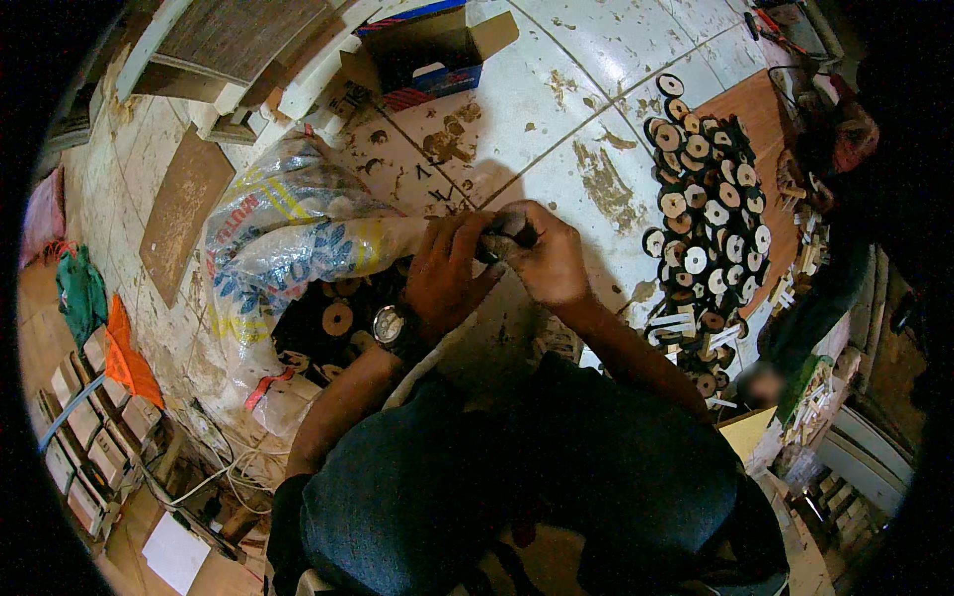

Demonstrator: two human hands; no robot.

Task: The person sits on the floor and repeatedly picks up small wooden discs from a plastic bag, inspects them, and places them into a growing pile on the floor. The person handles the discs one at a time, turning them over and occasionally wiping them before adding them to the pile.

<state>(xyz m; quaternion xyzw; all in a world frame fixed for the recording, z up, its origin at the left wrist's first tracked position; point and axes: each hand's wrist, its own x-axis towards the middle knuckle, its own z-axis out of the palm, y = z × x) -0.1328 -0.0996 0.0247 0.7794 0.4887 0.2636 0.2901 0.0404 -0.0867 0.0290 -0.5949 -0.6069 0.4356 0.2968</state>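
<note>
My left hand (449, 266) and my right hand (549, 256) meet above my knees, fingers bent around a small dark object (490, 256). Most of that object is hidden by the fingers, so its kind cannot be told. The right thumb and fingers pinch it, while the left fingers curl in from the other side. A watch (391, 325) is on my left wrist. Beside my left forearm lies an open printed plastic sack (298, 248). Dark round discs with tan, centre-holed faces (338, 318) fill its mouth.
To the right, many similar discs (696, 260) lie heaped on the tiles, partly over a brown board (765, 109). Small white sticks (671, 325) are scattered by them. An open cardboard box (422, 60) stands ahead. A brown flat panel (186, 214) and orange cloth (131, 353) are left.
</note>
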